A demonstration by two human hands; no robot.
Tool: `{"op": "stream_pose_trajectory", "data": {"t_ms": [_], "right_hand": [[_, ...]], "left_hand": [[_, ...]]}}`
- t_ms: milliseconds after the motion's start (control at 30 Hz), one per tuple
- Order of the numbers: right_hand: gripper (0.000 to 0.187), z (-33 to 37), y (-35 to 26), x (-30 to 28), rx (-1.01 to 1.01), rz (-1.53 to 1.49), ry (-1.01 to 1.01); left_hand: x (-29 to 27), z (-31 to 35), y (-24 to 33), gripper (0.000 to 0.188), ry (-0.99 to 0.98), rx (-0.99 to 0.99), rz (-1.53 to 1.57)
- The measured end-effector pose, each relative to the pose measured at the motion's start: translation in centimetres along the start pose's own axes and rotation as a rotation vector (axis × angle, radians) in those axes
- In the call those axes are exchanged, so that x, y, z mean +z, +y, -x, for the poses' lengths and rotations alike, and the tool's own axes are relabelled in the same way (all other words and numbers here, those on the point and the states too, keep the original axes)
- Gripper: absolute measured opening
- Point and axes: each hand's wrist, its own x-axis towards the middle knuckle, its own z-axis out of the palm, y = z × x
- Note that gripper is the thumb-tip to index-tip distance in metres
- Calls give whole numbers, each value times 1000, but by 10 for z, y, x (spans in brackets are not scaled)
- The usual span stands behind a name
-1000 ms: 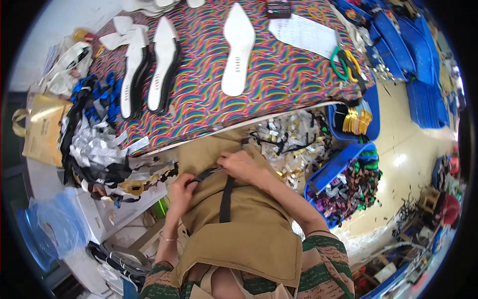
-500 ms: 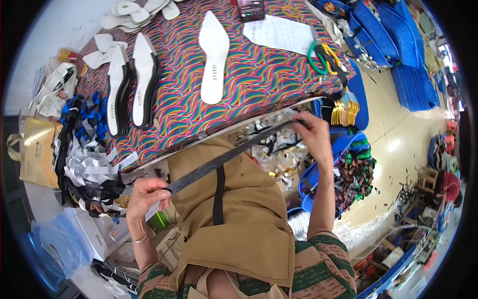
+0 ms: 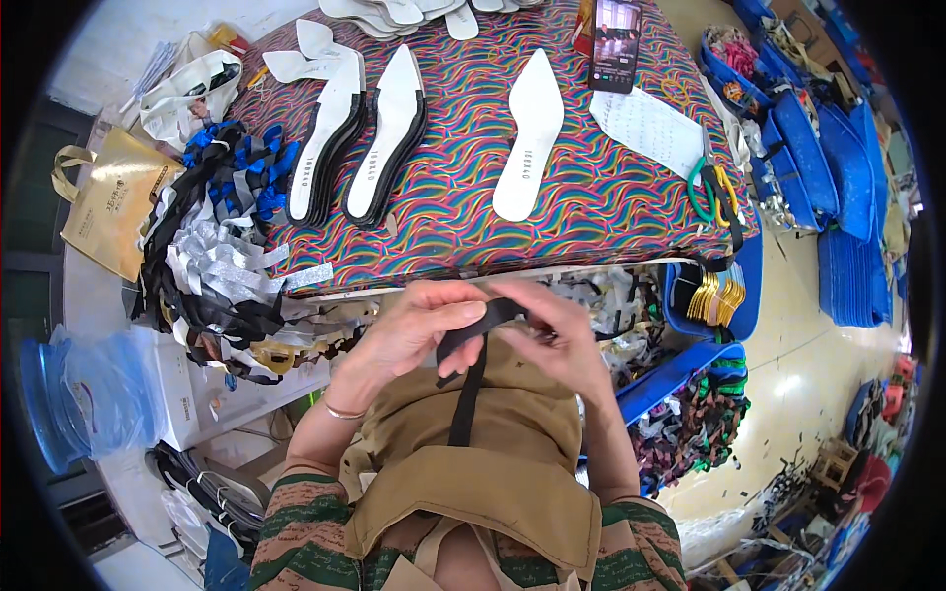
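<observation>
My left hand (image 3: 419,327) pinches a black fabric strip (image 3: 479,331) between thumb and fingers, above my lap. Bent over, the strip has a short tail hanging below the fingers. Close on the other side, my right hand (image 3: 564,335) has its fingers around the strip's right part; they are blurred, so their grip is unclear. Beneath both hands lies my brown apron (image 3: 394,424), with a narrow black strap down it. Ahead on the patterned table (image 3: 453,187) lies a white pointed insole (image 3: 530,138). Left of it are stacks of black-edged white insoles (image 3: 389,138).
A phone (image 3: 613,44), a paper sheet (image 3: 650,128) and scissors (image 3: 724,197) with green and yellow handles are at the table's right. Silver and black strips (image 3: 212,266) hang at its left edge. Blue bins (image 3: 828,167) stand at right; a blue tray (image 3: 680,374) sits below the table edge.
The black strip was stretched between my widely spaced hands. Now my hands are together at the middle and the strip is bunched between them. The view has shifted, so the table sits further right.
</observation>
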Motion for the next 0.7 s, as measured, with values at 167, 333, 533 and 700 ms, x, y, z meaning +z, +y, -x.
{"op": "stream_pose_trajectory", "data": {"t_ms": [167, 333, 533, 700], "right_hand": [[38, -10, 10, 10, -29, -41, 93], [21, -6, -5, 8, 279, -286, 84], [23, 5, -1, 16, 445, -480, 10], [21, 9, 7, 25, 358, -379, 115]], "left_hand": [[-2, 1, 10, 42, -36, 50, 81], [-19, -2, 2, 48, -72, 192, 395], [-15, -16, -8, 43, 31, 289, 319], [-18, -21, -19, 43, 77, 220, 210]]}}
